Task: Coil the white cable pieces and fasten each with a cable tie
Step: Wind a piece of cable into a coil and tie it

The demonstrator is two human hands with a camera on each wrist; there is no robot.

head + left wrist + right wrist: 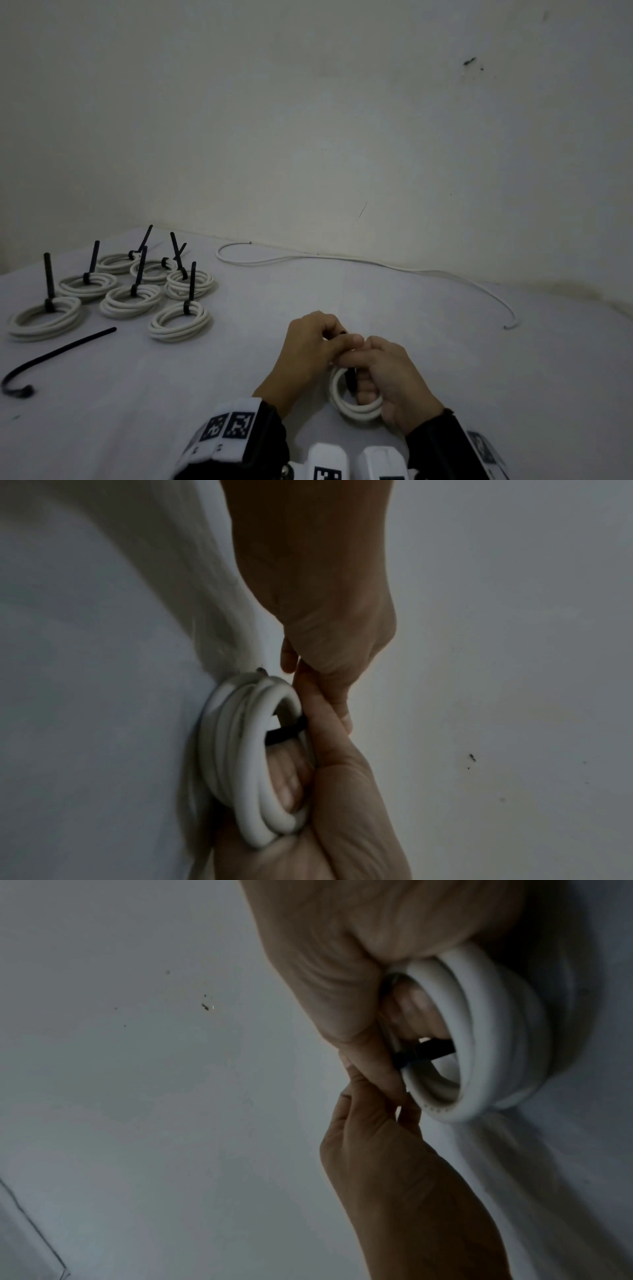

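White cloth covers the desk against a pale wall. Near its front edge our right hand curls its fingers through the white cable coil, gripping it. Our left hand pinches the black cable tie that passes through the coil; its ends are hidden by our fingers. Seven tied coils sit far left beside a spare tie. A loose cable trails along the wall.

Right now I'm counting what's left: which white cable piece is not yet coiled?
The long white cable lying loose along the wall. The others are coils: seven tied at left, one coil held in the right hand.
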